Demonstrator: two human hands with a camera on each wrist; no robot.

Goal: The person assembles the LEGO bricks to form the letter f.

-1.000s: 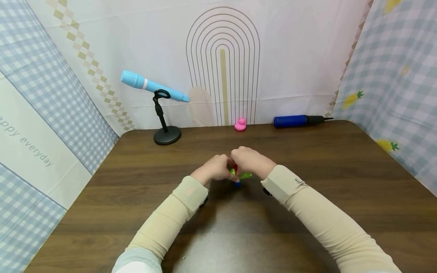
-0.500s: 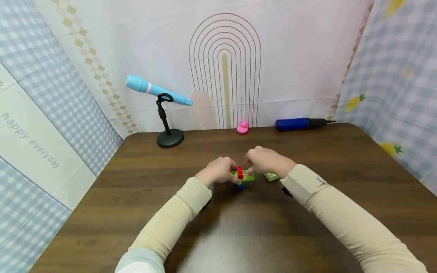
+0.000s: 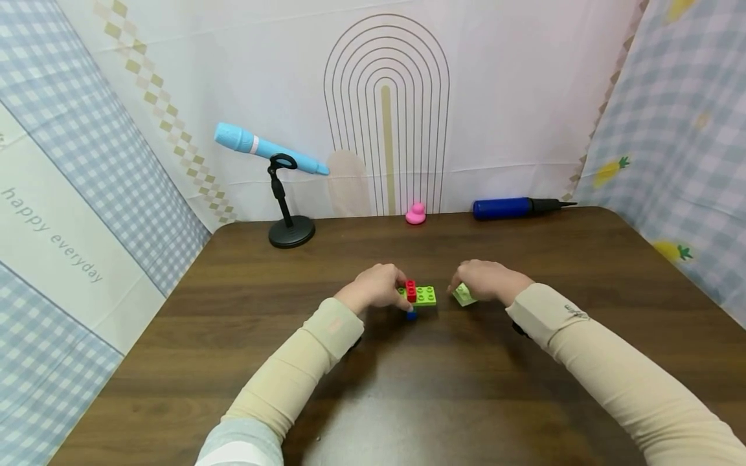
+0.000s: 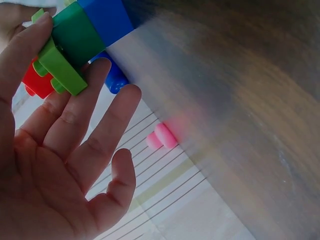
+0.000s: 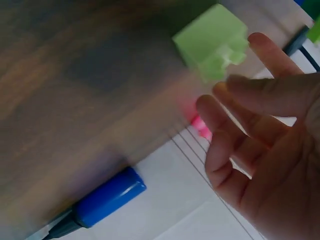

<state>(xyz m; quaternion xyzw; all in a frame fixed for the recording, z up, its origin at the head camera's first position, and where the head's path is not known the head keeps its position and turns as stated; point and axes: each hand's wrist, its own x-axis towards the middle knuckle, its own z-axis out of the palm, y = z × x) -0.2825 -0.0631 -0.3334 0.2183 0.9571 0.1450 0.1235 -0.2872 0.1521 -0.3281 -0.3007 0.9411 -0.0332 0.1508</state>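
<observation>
My left hand [image 3: 379, 286] pinches a stack of toy building blocks between thumb and fingers. Uppermost on it is a red brick [image 3: 410, 290], fixed across a lime-green plate [image 3: 427, 296]. Under the plate, the left wrist view shows a dark green brick [image 4: 79, 34] and a blue brick [image 4: 106, 21]. To the right, my right hand [image 3: 488, 281] reaches over a pale green block [image 3: 464, 295] on the table. In the right wrist view the block [image 5: 212, 40] is blurred, with its studs facing the fingers; thumb and fingertips lie close to it, not closed round it.
At the back of the brown table [image 3: 373, 401] are a black stand [image 3: 291, 231] and blue toy microphone [image 3: 271, 149], a pink duck [image 3: 416, 213] and a blue hand pump [image 3: 504, 208]. A patterned cloth hangs behind them.
My right hand has left the block stack and moved right to the pale green block, uncovering the red brick and lime-green plate. My left hand keeps its hold on the stack.
</observation>
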